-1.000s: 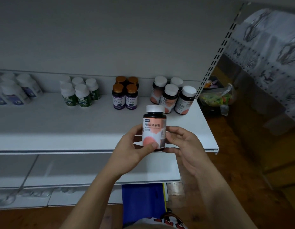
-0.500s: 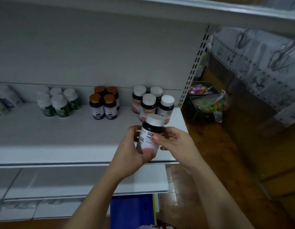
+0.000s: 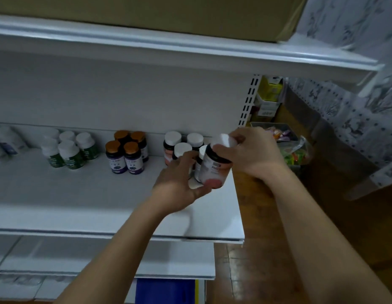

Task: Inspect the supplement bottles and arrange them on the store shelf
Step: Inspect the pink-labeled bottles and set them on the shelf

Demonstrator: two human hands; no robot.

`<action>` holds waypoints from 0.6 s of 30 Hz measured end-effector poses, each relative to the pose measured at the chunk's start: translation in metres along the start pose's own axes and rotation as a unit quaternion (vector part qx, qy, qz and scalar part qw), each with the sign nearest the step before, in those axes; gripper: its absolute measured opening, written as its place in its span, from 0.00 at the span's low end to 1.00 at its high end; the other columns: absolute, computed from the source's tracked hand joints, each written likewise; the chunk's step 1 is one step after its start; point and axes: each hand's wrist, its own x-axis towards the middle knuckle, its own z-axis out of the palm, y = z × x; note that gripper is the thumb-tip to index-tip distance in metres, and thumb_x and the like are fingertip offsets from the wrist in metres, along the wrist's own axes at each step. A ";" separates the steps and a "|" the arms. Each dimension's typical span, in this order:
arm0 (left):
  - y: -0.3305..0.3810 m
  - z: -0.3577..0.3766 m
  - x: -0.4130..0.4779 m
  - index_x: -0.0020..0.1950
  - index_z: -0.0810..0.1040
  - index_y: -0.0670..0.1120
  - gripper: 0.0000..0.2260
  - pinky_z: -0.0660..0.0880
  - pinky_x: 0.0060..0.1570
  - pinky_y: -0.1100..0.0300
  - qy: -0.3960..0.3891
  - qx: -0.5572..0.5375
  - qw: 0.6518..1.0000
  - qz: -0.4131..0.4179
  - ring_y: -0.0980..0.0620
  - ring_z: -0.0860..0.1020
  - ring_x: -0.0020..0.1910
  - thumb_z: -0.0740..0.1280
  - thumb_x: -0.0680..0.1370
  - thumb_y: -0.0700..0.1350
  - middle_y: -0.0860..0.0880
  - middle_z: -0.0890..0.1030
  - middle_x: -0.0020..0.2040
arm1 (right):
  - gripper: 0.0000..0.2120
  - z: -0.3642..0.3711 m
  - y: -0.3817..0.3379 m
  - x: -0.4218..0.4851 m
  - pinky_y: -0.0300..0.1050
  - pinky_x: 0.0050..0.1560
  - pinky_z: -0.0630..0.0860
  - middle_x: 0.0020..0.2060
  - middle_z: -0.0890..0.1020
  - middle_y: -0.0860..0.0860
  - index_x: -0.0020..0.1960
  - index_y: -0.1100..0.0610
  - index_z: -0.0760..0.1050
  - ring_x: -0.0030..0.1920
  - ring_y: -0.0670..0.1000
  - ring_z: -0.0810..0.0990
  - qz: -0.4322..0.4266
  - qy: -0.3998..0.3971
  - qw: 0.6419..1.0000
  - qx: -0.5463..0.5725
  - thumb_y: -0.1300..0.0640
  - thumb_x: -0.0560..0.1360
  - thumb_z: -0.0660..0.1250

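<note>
The left hand [image 3: 179, 185] is curling its fingers round the tilted pink-label bottle [image 3: 214, 166], just before the matching bottles [image 3: 173, 142]; the right hand [image 3: 254, 152] is pinching its cap [image 3: 223, 140]. Recommended: level it before seating it alongside them.

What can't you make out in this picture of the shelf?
Head view:
Label on the held bottle: blurred, unreadable.
Pink-label bottles behind it: partly hidden by the left hand and that bottle.
White bottles at far left: blurred, cut by the frame edge.
Cardboard box on top: cut by the upper edge.

Brown wooden floor [image 3: 252, 273], patterned wall covering [image 3: 361, 119]
</note>
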 end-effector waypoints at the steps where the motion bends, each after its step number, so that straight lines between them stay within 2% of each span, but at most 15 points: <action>1: 0.001 -0.004 0.005 0.74 0.61 0.53 0.36 0.72 0.61 0.52 -0.014 0.034 0.999 -0.017 0.47 0.72 0.65 0.73 0.71 0.59 0.50 0.71 0.68 | 0.17 -0.007 0.004 0.009 0.46 0.39 0.80 0.40 0.83 0.51 0.40 0.58 0.78 0.39 0.48 0.80 -0.009 0.008 1.000 -0.013 0.43 0.72 0.72; 3: 0.000 -0.013 0.013 0.76 0.58 0.54 0.38 0.68 0.65 0.53 -0.023 0.090 0.995 -0.043 0.46 0.66 0.70 0.71 0.71 0.63 0.50 0.66 0.73 | 0.16 -0.015 0.015 0.029 0.52 0.41 0.82 0.41 0.83 0.54 0.37 0.58 0.76 0.39 0.51 0.81 -0.015 0.018 0.999 -0.034 0.45 0.71 0.73; 5: -0.006 -0.019 0.018 0.76 0.57 0.53 0.38 0.64 0.68 0.51 -0.022 0.130 0.989 -0.061 0.46 0.63 0.72 0.69 0.72 0.64 0.50 0.63 0.75 | 0.16 -0.013 0.026 0.053 0.54 0.41 0.83 0.41 0.83 0.55 0.40 0.60 0.78 0.38 0.53 0.81 0.009 0.019 0.997 -0.068 0.46 0.69 0.73; 8: -0.013 -0.024 0.023 0.77 0.58 0.53 0.37 0.60 0.70 0.49 -0.013 0.178 0.982 -0.068 0.46 0.61 0.73 0.68 0.73 0.64 0.49 0.64 0.75 | 0.18 0.003 0.036 0.085 0.47 0.37 0.80 0.38 0.80 0.54 0.47 0.62 0.78 0.38 0.53 0.80 0.057 -0.001 0.993 -0.105 0.47 0.69 0.73; 10: -0.014 -0.026 0.026 0.77 0.58 0.52 0.37 0.58 0.70 0.49 -0.011 0.193 0.979 -0.066 0.46 0.60 0.74 0.67 0.74 0.64 0.49 0.63 0.75 | 0.17 0.017 0.039 0.097 0.43 0.29 0.71 0.33 0.76 0.53 0.41 0.62 0.75 0.34 0.51 0.76 0.067 -0.014 0.992 -0.110 0.48 0.70 0.73; 12: -0.016 -0.027 0.028 0.77 0.59 0.52 0.37 0.57 0.70 0.48 -0.009 0.201 0.977 -0.064 0.46 0.60 0.74 0.67 0.74 0.64 0.49 0.64 0.75 | 0.18 0.032 0.043 0.106 0.42 0.25 0.63 0.28 0.71 0.52 0.33 0.59 0.68 0.28 0.49 0.69 0.086 -0.018 0.992 -0.093 0.51 0.71 0.72; 14: -0.018 -0.028 0.028 0.77 0.60 0.52 0.36 0.58 0.70 0.49 -0.005 0.205 0.977 -0.062 0.46 0.60 0.73 0.67 0.74 0.64 0.49 0.65 0.75 | 0.19 0.046 0.049 0.112 0.41 0.25 0.61 0.28 0.69 0.52 0.32 0.58 0.66 0.27 0.49 0.67 0.117 -0.013 0.991 -0.056 0.52 0.71 0.72; 18: -0.025 -0.028 0.024 0.75 0.62 0.53 0.33 0.61 0.68 0.49 0.006 0.201 0.978 -0.059 0.46 0.63 0.72 0.67 0.74 0.63 0.49 0.68 0.72 | 0.19 0.071 0.054 0.118 0.41 0.25 0.62 0.29 0.72 0.52 0.33 0.58 0.69 0.28 0.49 0.70 0.153 -0.020 0.988 0.003 0.50 0.70 0.75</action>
